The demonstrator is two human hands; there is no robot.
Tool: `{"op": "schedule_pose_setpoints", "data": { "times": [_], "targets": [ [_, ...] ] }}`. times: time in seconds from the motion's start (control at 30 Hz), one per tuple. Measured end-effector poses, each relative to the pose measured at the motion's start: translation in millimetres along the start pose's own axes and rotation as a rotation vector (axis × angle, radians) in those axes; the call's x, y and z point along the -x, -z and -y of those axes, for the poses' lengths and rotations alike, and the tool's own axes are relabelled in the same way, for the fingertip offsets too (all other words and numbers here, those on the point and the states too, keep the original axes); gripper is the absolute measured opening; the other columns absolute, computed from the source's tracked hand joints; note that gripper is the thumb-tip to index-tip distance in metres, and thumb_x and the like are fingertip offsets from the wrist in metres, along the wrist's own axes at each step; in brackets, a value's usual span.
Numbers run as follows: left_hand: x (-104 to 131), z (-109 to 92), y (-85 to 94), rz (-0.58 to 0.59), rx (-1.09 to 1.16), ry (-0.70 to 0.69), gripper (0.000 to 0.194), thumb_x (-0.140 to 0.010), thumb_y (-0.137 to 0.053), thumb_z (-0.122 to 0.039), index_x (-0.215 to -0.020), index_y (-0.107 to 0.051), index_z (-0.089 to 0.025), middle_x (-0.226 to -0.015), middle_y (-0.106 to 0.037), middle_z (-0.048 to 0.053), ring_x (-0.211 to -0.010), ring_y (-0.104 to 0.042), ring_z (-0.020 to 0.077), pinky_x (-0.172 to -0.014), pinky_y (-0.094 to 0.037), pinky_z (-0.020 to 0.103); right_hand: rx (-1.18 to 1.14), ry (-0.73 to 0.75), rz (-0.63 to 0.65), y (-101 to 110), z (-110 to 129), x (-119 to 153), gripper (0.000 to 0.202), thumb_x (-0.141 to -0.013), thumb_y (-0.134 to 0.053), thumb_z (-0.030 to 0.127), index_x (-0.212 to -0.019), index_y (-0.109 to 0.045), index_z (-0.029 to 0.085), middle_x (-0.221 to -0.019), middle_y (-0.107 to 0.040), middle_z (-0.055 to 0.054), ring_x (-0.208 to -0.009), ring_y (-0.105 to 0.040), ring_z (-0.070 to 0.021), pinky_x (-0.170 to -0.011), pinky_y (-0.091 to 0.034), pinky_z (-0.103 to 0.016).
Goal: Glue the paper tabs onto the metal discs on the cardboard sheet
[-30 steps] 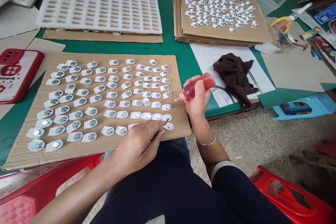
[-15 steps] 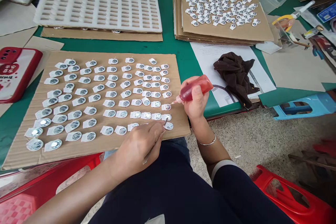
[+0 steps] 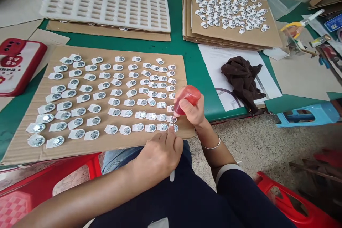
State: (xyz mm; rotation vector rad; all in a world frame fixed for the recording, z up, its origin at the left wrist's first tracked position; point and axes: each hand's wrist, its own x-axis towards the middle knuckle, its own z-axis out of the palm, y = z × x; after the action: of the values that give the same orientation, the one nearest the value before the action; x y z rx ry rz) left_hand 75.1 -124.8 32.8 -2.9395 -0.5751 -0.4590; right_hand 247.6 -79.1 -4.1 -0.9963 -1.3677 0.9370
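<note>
Rows of small round metal pieces with white paper tabs lie on a cardboard sheet (image 3: 104,146). My left hand (image 3: 162,151) is closed around a thin metal tool (image 3: 172,176), whose tip reaches a round piece at the sheet's lower right. Wrapped in my right hand (image 3: 194,110) is a soft bottle of red liquid (image 3: 188,98), tilted nozzle down over the same right-hand column. Whether the nozzle touches a piece cannot be made out.
A white slotted tray (image 3: 107,3) lies behind the sheet. Stacked cardboard (image 3: 232,35) bears more round pieces. Dark cloth (image 3: 242,78) rests on paper at the right; a red phone (image 3: 21,66) lies left. Yellow-handled scissors (image 3: 294,28) are at the far right.
The bottle has moved down and is tipped more steeply. My left hand has shifted right, uncovering pieces in the bottom row. The whole view has shifted slightly.
</note>
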Motion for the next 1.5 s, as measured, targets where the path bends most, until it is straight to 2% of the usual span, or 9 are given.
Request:
{"op": "schedule_pose_setpoints", "data": {
  "times": [0.23,0.37,0.53,0.63,0.8,1.1,1.5],
  "targets": [
    [-1.0,-2.9,0.6,-0.008,-0.014,-0.011,0.014,-0.079,-0.042,0.0,-0.077,-0.054,-0.008,-0.08,-0.066,0.021,-0.056,-0.06,0.0204,-0.048,-0.05,0.032,0.089,0.036,0.062,2.2,-0.2,-1.2,0.031,-0.085,-0.059,0.046,-0.073,-0.057,0.017,-0.068,-0.057,-0.001,-0.058,-0.055,-0.0115,-0.054,-0.048,-0.025],
    [-1.3,-2.6,0.5,-0.013,-0.015,-0.008,0.014,-0.079,-0.043,0.0,-0.077,-0.054,-0.008,-0.077,-0.066,0.02,-0.055,-0.06,0.0202,-0.047,-0.049,0.031,0.121,0.035,0.072,0.7,0.8,-1.0,0.033,-0.084,-0.059,0.047,-0.07,-0.057,0.018,-0.068,-0.056,-0.001,-0.059,-0.053,-0.0121,-0.056,-0.047,-0.026],
    [-1.2,-1.8,0.1,-0.021,-0.022,-0.007,0.018,-0.08,-0.039,0.001,-0.075,-0.053,-0.009,-0.081,-0.066,0.021,-0.057,-0.061,0.02,-0.047,-0.049,0.031,0.14,0.046,0.052,-0.1,0.9,-1.1,0.033,-0.083,-0.059,0.048,-0.071,-0.057,0.018,-0.069,-0.056,-0.001,-0.06,-0.053,-0.0122,-0.056,-0.047,-0.026],
    [-0.3,-1.9,0.0,-0.018,0.0,-0.005,0.017,-0.079,-0.04,0.001,-0.074,-0.052,-0.01,-0.085,-0.066,0.023,-0.059,-0.062,0.0215,-0.048,-0.05,0.032,0.119,0.061,0.062,-0.2,0.8,-1.1,0.03,-0.084,-0.06,0.043,-0.07,-0.057,0.018,-0.069,-0.056,-0.001,-0.059,-0.053,-0.0115,-0.056,-0.047,-0.026],
    [0.7,-1.6,0.0,-0.017,0.009,-0.01,0.014,-0.078,-0.043,0.001,-0.075,-0.052,-0.009,-0.082,-0.066,0.022,-0.059,-0.062,0.0221,-0.048,-0.05,0.032,0.084,0.083,0.042,-1.1,0.8,-0.6,0.025,-0.084,-0.062,0.037,-0.071,-0.058,0.017,-0.07,-0.056,-0.001,-0.061,-0.053,-0.0117,-0.059,-0.045,-0.027],
    [0.7,-2.0,-1.0,-0.023,0.049,0.007,0.016,-0.078,-0.041,0.002,-0.076,-0.052,-0.009,-0.086,-0.067,0.024,-0.062,-0.064,0.0237,-0.048,-0.051,0.033,0.091,0.101,0.021,-0.8,1.3,-0.6,0.029,-0.086,-0.06,0.039,-0.066,-0.056,0.017,-0.069,-0.056,-0.002,-0.063,-0.052,-0.013,-0.061,-0.044,-0.029],
    [0.9,-0.7,-1.1,-0.038,0.081,0.009,0.016,-0.078,-0.041,0.002,-0.074,-0.053,-0.008,-0.086,-0.067,0.025,-0.059,-0.063,0.0238,-0.046,-0.051,0.034,0.131,0.075,-0.011,-1.9,-2.0,-0.2,0.033,-0.083,-0.06,0.048,-0.071,-0.056,0.016,-0.073,-0.057,-0.003,-0.064,-0.053,-0.0136,-0.06,-0.047,-0.029]
  ]
}}
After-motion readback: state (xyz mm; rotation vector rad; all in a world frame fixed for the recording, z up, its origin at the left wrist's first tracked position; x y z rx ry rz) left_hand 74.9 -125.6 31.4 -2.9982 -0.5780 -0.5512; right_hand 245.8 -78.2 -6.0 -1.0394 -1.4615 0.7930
